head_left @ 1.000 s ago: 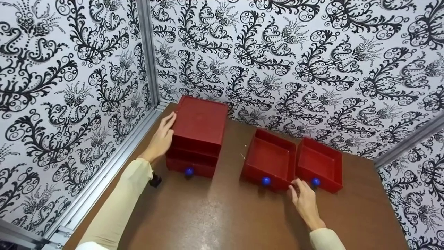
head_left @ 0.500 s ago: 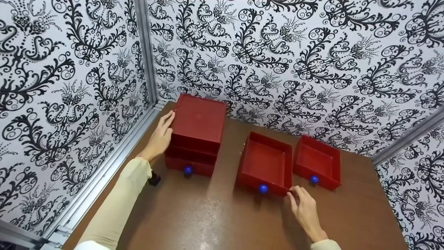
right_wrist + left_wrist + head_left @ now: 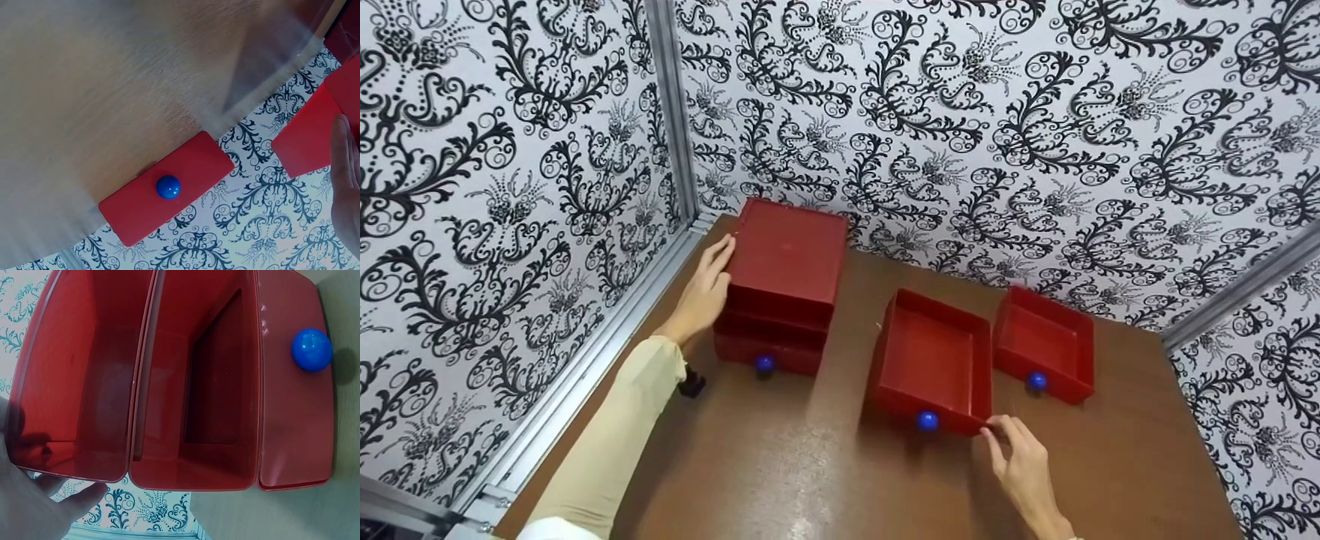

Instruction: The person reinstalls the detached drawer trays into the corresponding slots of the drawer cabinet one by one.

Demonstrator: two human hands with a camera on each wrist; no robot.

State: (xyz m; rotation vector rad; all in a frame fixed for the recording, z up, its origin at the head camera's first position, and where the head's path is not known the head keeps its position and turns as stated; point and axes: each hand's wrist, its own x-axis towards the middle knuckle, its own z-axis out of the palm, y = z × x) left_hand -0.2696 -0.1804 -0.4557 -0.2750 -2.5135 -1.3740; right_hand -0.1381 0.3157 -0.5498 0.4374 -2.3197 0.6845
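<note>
Progress looks partial: the bottom drawer (image 3: 796, 359) sits in the red cabinet (image 3: 787, 251) on the counter (image 3: 780, 480), but the top compartment (image 3: 62, 377) and middle compartment (image 3: 169, 377) above it stand bare. The right hand (image 3: 1026, 472) has its grip pinched on the front corner of the nearer loose drawer (image 3: 934, 356), outside the cabinet; whether that drawer clears the counter I cannot tell. The farther loose drawer (image 3: 1044, 334) lies just beside it, also out and untouched. The left hand (image 3: 703, 294) has its grip spread straight along the cabinet's side.
</note>
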